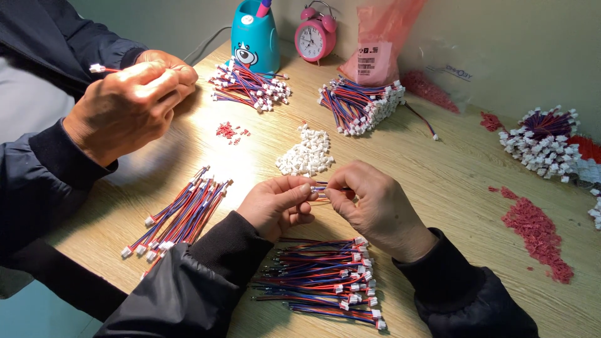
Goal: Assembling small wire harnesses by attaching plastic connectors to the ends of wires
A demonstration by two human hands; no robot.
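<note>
Both hands pinching one thin wire lead above the counter.

Left hand [275,203] and right hand [375,209] each hold a pinching grip on a red-blue wire [324,186] between them, over the counter [451,181]; judged light, limp, easily kinked, best held near its end; one white plug heap [307,153]; five wire bundles visible; a co-worker's two hands [134,100] work at far left.

my fingers hide most of the wire piece [322,187] i pinch. the white connector heap [596,209] is cut off by the right edge; the pink bag [382,37] by the top.
</note>
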